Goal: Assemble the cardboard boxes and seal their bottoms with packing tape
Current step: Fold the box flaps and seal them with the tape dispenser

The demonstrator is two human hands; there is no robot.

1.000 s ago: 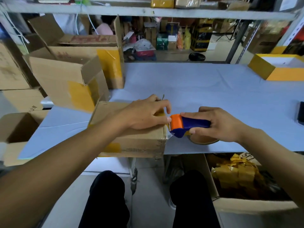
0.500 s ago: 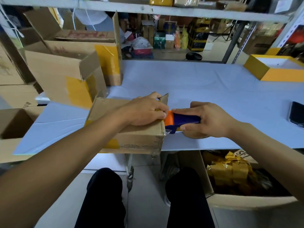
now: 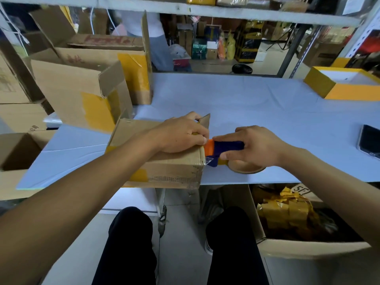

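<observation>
Head view: a brown cardboard box (image 3: 162,159) lies at the near edge of the pale blue worktop (image 3: 257,108), its closed flaps facing up. The left hand (image 3: 181,135) rests on top of the box at its right end, fingers curled down over the flaps near that edge; it presses rather than wraps anything I can make out. Just right of the box, touching its right edge, is an orange-and-blue handheld tape dispenser (image 3: 221,150), with a brown roll of packing tape (image 3: 245,168) under it. The right hand (image 3: 256,147) is clamped around the dispenser's blue handle, fingers curled over it. A clear tape end seems to hang at the box corner.

Judging by this, the taping step is in hand: the dispenser sits at the box's right edge, either starting or finishing a strip along the seam; I cannot tell which. The next move likely calls for holding the flaps flat while the tape is drawn or cut cleanly.

Left of the box stand open taped cartons (image 3: 82,83).
</observation>
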